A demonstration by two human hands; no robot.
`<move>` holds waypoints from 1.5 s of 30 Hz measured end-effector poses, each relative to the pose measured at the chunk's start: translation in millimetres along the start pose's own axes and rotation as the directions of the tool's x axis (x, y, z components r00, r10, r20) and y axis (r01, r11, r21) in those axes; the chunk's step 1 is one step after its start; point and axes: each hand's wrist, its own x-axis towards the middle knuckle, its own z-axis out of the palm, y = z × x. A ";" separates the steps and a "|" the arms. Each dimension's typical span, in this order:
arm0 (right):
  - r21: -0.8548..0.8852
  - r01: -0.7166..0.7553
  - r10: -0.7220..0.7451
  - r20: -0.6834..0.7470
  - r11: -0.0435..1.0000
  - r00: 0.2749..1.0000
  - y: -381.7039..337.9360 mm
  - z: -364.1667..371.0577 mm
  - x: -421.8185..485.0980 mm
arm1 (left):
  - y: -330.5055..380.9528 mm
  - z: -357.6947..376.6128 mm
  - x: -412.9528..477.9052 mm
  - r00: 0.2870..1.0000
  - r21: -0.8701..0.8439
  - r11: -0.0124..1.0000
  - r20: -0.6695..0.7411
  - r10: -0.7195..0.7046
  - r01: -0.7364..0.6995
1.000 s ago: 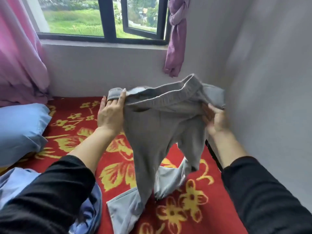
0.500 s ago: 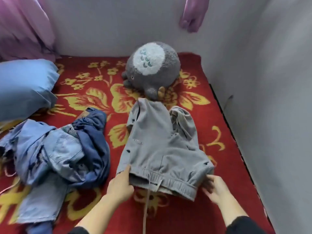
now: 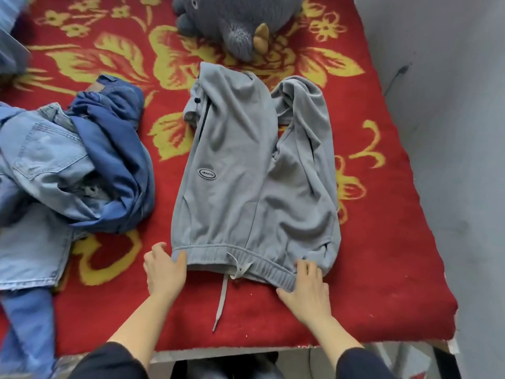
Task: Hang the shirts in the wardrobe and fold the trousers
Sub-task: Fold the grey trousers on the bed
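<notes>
Grey sweat trousers (image 3: 246, 170) lie flat on the red flowered bed cover (image 3: 382, 269), legs folded under at the far end, waistband and drawstring toward me. My left hand (image 3: 164, 272) sits at the waistband's left end; its thumb touches the band and its fingers are relaxed on the cover. My right hand (image 3: 307, 288) rests on the waistband's right end, fingers laid flat on the cloth and thumb spread along the band's lower edge.
A heap of blue denim and dark blue clothes (image 3: 71, 165) lies left of the trousers. A grey plush toy (image 3: 237, 20) sits at the far end. The grey wall (image 3: 451, 132) runs along the right; the bed's front edge (image 3: 246, 351) is just below my arms.
The trousers went from held up in the air to lying flat on the bed. Both hands have loosened from gripping the waistband ends and now lie at them.
</notes>
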 end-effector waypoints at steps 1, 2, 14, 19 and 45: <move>-0.107 0.047 -0.046 0.010 0.993 0.999 1.9 6.3 2.6 | -0.8 4.1 6.3 0.999 -0.028 0.999 0.029 -0.023 0.023; -0.179 0.067 -0.062 0.034 0.982 0.998 3.6 10.9 6.2 | -1.9 9.2 12.3 0.997 -0.050 0.998 0.066 -0.030 0.034; -0.301 0.309 -0.236 0.255 0.902 0.938 34.6 -16.9 31.6 | -5.0 9.6 10.2 0.917 0.288 0.912 0.353 0.183 -0.293; -0.297 0.119 0.107 0.643 0.947 0.758 57.3 -43.1 4.0 | -4.7 -19.9 -40.1 0.594 0.360 0.924 0.773 -0.221 -0.125; 0.052 0.308 -0.310 0.035 0.950 0.950 -141.4 -123.7 264.8 | 159.5 5.6 184.7 0.967 -0.099 0.969 0.101 0.234 -0.225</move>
